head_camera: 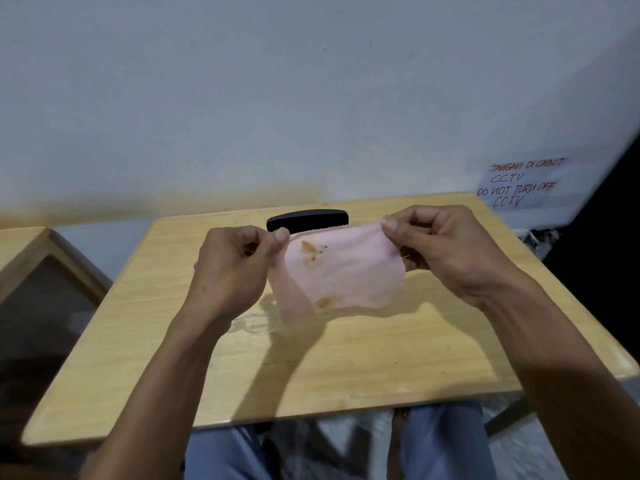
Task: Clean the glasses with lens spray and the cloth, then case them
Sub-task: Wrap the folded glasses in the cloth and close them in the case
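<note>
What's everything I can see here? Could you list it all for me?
cloth: one, pale pink with brown stains, held up spread between both hands above the table
glasses: one pair, clear frame, lying on the table under the cloth, partly hidden
case: one, black, at the far side of the table behind the cloth
table: one, light wood, in front of the person
paper sign: one, white with red and black handwriting, on the wall at far right
second wooden piece of furniture: one, light frame with a dark panel, at left
lens spray: none that I can see
left hand: pinching the cloth's upper left corner
right hand: pinching the cloth's upper right corner
</note>
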The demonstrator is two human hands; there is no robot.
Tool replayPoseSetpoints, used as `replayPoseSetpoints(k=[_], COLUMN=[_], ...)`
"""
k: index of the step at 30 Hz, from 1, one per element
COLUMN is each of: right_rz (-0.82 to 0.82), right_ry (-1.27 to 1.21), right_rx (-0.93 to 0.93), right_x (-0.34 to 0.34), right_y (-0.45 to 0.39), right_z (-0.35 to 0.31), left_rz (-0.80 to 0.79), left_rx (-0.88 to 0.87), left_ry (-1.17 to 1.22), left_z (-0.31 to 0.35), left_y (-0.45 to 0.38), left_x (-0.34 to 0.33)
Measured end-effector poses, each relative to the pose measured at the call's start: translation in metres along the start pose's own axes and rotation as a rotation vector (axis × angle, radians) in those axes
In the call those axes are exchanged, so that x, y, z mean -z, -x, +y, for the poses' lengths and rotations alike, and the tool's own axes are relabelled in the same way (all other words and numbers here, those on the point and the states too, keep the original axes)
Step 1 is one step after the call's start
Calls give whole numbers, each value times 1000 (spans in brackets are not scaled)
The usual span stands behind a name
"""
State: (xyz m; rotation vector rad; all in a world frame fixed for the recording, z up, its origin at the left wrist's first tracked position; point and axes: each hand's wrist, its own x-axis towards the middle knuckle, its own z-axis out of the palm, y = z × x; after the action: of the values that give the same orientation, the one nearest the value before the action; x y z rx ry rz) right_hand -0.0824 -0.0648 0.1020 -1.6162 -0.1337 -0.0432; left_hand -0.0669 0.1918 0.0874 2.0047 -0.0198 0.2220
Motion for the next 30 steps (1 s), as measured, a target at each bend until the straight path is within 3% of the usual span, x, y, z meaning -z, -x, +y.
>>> replayPoseSetpoints(k=[5,12,14,22,30], right_rz=[48,169,162,156,109], right_ry=[-99,51,95,101,129], right_rx=[-67,-49,-49,-79,-95], right_x=[-1,2,3,3,11], right_y=[-3,-10,-11,-10,-11], right_z=[-4,1,3,-2,-3], left_rz=[-19,-156,-187,-52,-191], left_rx=[18,20,6,-6,-13], left_ry=[121,198,180,179,166], left_z=[-3,3,2,2,-1], left_y=[-4,-1,-1,-12,-13], left_x=[-5,5,8,5,13])
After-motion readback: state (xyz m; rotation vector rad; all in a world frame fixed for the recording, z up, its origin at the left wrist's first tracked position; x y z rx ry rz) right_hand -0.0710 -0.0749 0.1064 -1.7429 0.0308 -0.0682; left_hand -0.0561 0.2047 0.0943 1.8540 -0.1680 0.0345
